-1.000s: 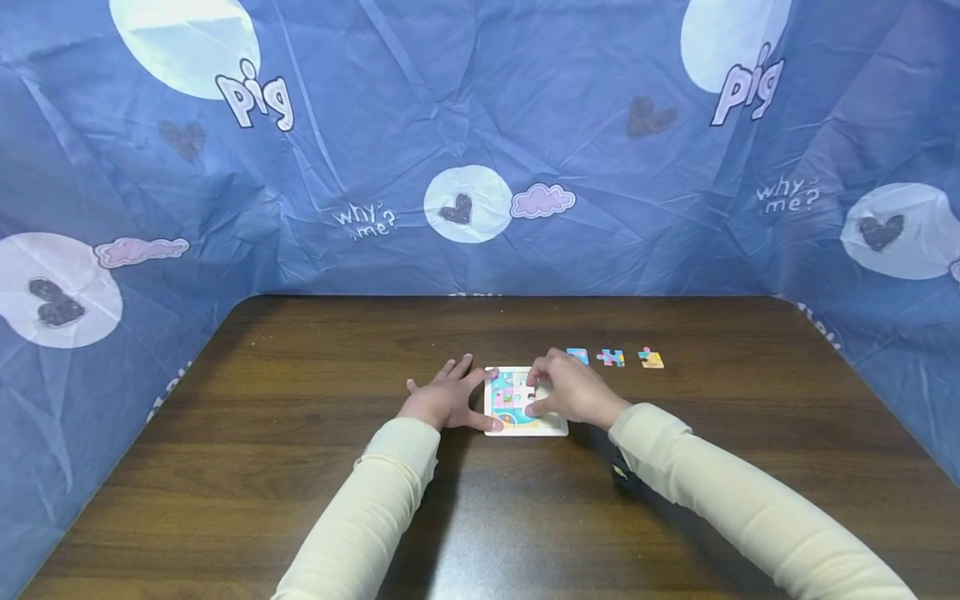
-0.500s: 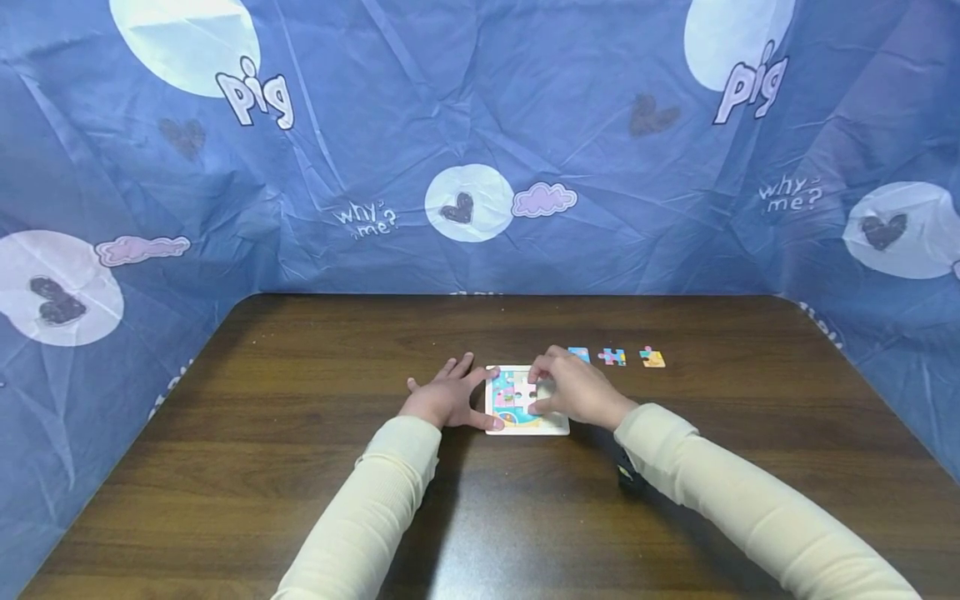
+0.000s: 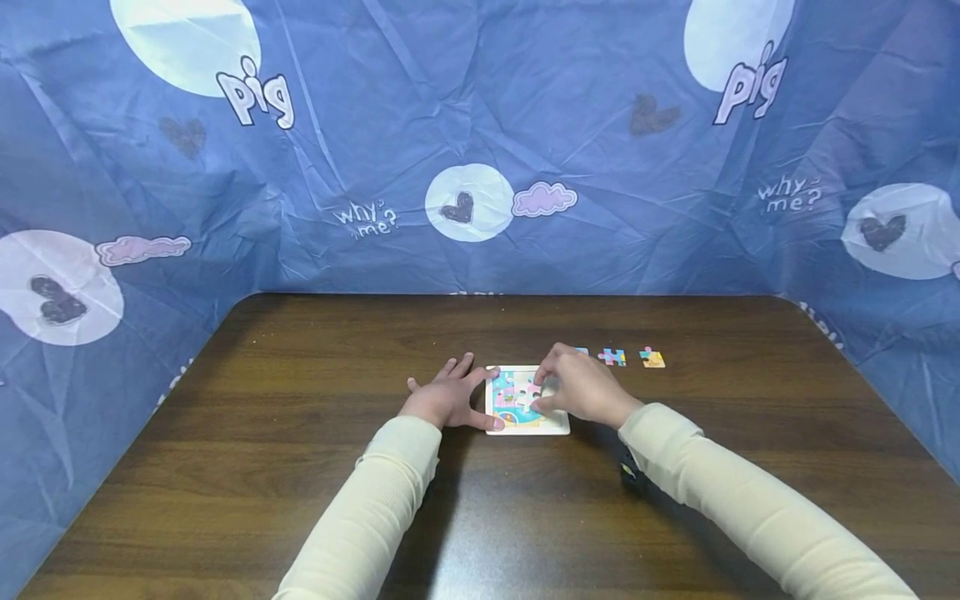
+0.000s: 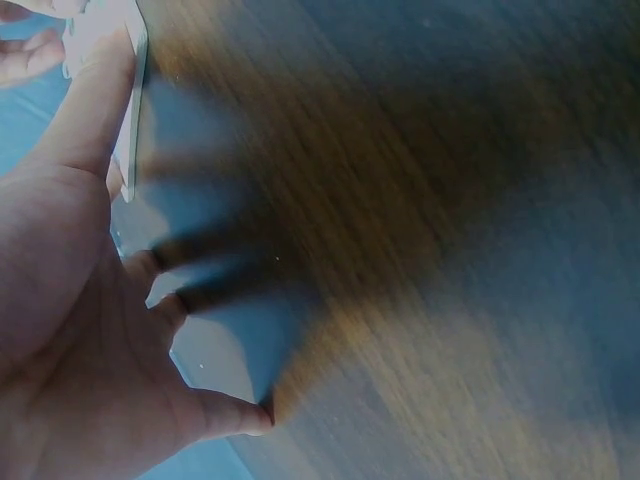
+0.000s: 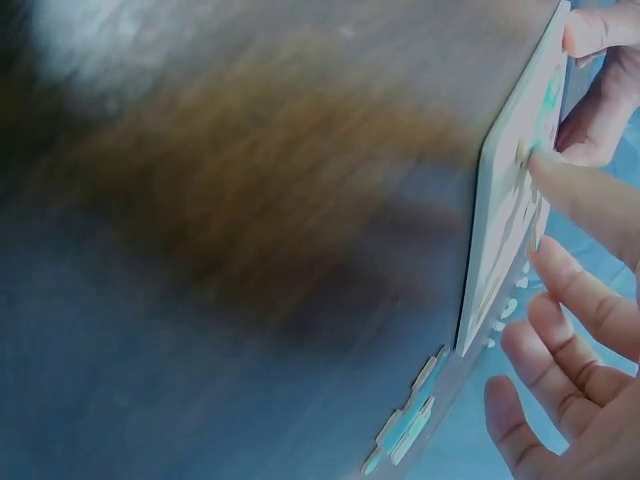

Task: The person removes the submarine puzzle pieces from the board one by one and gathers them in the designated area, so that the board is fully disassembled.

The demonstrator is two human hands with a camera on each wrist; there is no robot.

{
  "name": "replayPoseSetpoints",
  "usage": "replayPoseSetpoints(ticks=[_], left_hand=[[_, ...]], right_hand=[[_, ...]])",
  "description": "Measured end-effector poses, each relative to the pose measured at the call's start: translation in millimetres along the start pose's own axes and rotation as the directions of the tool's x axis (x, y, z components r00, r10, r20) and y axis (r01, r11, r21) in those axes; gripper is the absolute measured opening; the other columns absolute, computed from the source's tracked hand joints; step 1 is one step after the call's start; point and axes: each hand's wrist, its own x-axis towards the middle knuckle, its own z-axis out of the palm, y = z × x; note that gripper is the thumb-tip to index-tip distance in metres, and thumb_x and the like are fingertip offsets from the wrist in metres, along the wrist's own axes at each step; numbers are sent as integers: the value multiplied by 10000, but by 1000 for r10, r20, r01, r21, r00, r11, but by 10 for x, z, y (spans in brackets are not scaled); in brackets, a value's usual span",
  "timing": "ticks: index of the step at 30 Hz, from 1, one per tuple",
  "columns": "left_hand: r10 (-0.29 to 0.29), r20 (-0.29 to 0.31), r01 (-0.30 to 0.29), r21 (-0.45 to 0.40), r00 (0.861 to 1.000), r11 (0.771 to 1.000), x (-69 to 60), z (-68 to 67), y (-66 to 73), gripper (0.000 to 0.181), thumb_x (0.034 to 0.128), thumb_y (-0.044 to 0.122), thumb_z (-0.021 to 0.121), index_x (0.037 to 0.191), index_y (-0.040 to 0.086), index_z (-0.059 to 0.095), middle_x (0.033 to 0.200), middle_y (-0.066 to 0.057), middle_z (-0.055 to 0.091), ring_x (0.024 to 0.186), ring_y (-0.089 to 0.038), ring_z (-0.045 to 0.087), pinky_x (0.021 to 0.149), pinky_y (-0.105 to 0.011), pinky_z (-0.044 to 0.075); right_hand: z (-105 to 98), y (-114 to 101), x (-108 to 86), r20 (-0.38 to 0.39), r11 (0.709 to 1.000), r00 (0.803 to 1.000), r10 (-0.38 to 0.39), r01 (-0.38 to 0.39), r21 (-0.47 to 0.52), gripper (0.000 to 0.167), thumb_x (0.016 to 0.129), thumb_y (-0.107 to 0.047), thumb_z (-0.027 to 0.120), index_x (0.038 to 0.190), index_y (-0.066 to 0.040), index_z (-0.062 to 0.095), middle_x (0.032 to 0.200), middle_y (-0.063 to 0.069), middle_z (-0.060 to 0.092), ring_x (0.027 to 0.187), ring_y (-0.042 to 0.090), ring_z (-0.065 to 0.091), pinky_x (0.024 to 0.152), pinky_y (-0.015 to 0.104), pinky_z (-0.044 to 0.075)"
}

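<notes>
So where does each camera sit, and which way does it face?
Head: worn on the head, facing forward and down at the table, puzzle board and blue cloth; left hand, right hand and both sleeves show.
Left wrist: on that wrist, looking past the palm across the table; left hand large, right hand partly.
Right wrist: on that wrist, looking at the puzzle board's edge and loose pieces; right hand large, left hand partly.
Both wrist views share the puzzle board and both hands.

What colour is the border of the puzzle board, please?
The border is white; it shows best in the head view.
</notes>
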Motion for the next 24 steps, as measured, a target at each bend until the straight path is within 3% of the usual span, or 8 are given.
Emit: replayPoseSetpoints(ticks=[10,14,19,24], left_hand=[[-8,8,8,-2,1000,1000,2,5,1,875,871,546,748,1600,324,318,1708,-85,89,1562,-302,80,1093,-796,120],[-10,5,10,-4,1000,1000,1,6,-9,871,873,542,750,1599,322,322,1708,-85,90,1562,-299,81,1095,-795,119],[-8,5,8,-9,1000,1000,-5,9,-20,871,875,534,751,1600,322,318,1708,-84,89,1563,-296,80,1096,-794,118],[-1,4,1,-12,1000,1000,-11,9,-22,878,874,528,753,1604,322,311,1708,-87,88,1562,-301,78,1094,-797,114]], right_hand=[[-57,70,-3,-30,998,999,-22,24,54,252,806,-277,871,981,-112,794,1081,35,652,984,253,642,838,450,534],[-140,159,-1,-13,995,999,-46,47,90,235,822,-254,857,1006,-120,800,1085,39,649,1011,273,641,867,456,524],[-273,296,-62,40,991,999,-10,4,136,261,850,-288,841,1063,-144,793,1164,69,624,1070,315,602,910,499,489],[-367,483,-147,-6,989,999,-50,50,137,239,844,-257,846,1048,-143,798,1147,100,637,1059,348,605,913,530,480]])
